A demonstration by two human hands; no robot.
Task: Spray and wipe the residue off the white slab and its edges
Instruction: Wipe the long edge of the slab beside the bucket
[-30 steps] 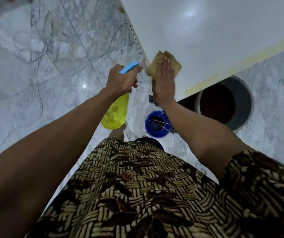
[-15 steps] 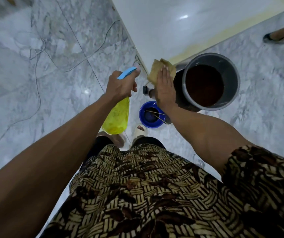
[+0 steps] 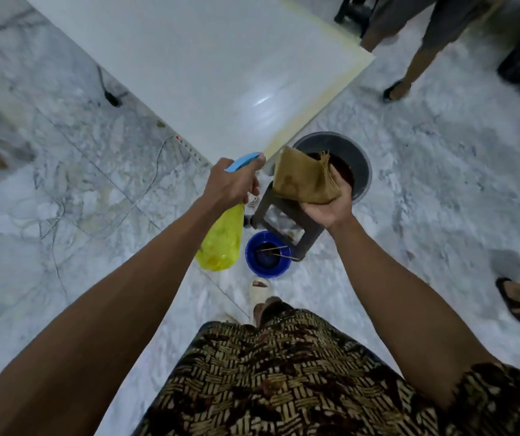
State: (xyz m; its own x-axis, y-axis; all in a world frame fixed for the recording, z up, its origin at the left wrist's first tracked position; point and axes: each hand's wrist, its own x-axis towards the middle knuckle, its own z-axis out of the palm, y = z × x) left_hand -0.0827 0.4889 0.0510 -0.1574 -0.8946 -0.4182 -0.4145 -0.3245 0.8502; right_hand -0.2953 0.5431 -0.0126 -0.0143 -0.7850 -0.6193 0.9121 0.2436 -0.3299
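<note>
The white slab (image 3: 208, 73) fills the upper middle, glossy, with a yellowish residue band along its right edge (image 3: 324, 99). My left hand (image 3: 232, 184) grips a yellow spray bottle (image 3: 220, 243) with a blue trigger, its nozzle near the slab's near corner. My right hand (image 3: 327, 206) is turned palm up and holds a folded brown cloth (image 3: 304, 179), lifted off the slab and just right of the corner.
A grey bucket (image 3: 359, 158) of dark liquid stands by the slab's corner, over a dark stool (image 3: 287, 215). A blue bowl (image 3: 268, 256) with sticks sits on the marble floor. Cables (image 3: 145, 196) lie at left. Other people's legs (image 3: 409, 70) and sandalled feet (image 3: 519, 300) stand at right.
My right hand lifted the cloth off the slab's corner and turned palm up. The view pulled back, showing more of the slab and the people at right.
</note>
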